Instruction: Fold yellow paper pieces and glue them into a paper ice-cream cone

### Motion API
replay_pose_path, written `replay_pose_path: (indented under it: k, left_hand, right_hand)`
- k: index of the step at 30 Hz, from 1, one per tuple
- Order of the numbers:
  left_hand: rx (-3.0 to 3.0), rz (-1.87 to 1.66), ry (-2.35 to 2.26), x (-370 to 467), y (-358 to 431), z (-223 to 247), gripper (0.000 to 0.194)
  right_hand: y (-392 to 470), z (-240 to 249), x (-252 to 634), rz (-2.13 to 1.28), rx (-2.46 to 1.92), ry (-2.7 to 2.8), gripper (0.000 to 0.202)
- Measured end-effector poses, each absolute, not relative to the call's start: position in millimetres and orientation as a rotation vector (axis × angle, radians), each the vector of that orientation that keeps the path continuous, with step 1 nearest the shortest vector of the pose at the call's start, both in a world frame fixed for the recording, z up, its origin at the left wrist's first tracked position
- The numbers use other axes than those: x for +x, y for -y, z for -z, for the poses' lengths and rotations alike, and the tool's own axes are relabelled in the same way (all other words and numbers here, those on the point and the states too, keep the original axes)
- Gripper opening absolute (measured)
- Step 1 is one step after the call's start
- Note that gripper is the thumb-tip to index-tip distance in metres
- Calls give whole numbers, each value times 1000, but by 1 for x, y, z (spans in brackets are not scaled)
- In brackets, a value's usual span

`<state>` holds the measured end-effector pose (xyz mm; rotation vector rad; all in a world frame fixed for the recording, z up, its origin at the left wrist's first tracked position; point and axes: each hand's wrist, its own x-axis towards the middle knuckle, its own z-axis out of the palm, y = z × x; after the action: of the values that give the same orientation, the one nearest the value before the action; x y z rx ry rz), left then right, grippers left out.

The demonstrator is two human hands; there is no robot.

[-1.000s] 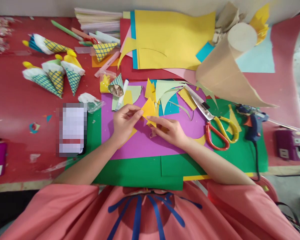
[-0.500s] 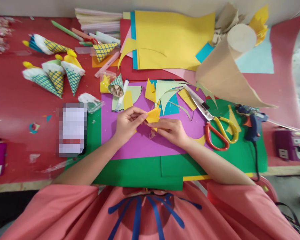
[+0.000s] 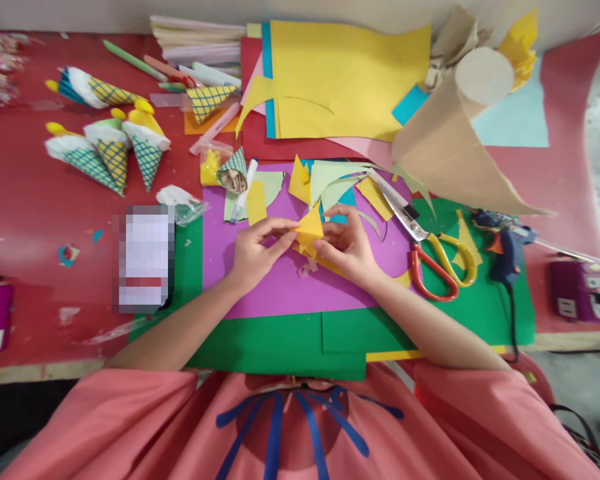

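Observation:
My left hand (image 3: pixel 260 253) pinches a small folded piece of yellow paper (image 3: pixel 310 227) between thumb and fingers. On its other side my right hand (image 3: pixel 353 250) curls around the paper's edge, thumb tip at its lower right corner and index finger lifted away. Both hands are above a purple sheet (image 3: pixel 260 293). A small curled scrap (image 3: pixel 307 268) lies just below the folded piece. Beyond the hands are a pointed yellow paper piece (image 3: pixel 300 180), pale green offcuts (image 3: pixel 330 179) and a capped marker (image 3: pixel 245 190).
Large scissors (image 3: pixel 420 237) with red and yellow handles lie to the right, beside a blue glue gun (image 3: pixel 507 250). A tan paper cone (image 3: pixel 445 140) stands behind them. Several small decorated cones (image 3: pixel 105 150) and a phone (image 3: pixel 146 260) are on the left. Yellow sheets (image 3: pixel 350 80) lie at the back.
My right hand has turned, its index finger rising off the paper and its thumb coming to the near side. The yellow piece has tilted, now showing a pointed top and folded layers.

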<state>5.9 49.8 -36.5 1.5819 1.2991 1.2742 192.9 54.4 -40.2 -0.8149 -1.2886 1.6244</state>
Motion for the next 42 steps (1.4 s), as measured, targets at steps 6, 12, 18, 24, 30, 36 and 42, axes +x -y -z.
replay_pose_path:
  k: [6, 12, 18, 24, 30, 36, 42]
  left_hand:
    - [1672, -1267, -1310, 5, -49, 33, 12]
    - [1591, -1249, -1301, 7, -48, 31, 9]
    - [1411, -1191, -1262, 10, -49, 24, 10]
    - [1285, -1153, -1220, 11, -49, 23, 17]
    - [1205, -1091, -1192, 10, -50, 26, 29]
    - [1217, -1097, -1205, 11, -49, 27, 24]
    - [1339, -1141, -1246, 10, -51, 30, 15]
  right_hand:
    - [-56, 39, 195, -1520, -893, 1411, 28]
    - [-58, 35, 194, -1513, -932, 1348, 18]
    - [-60, 32, 194, -1558, -1032, 1232, 21]
    - [-62, 30, 193, -1606, -1015, 1168, 21]
    - [-64, 30, 194, -1616, -1030, 1119, 19]
    - [-66, 34, 196, -1582, -1027, 1169, 15]
    - [-64, 35, 197, -1551, -1039, 1226, 18]
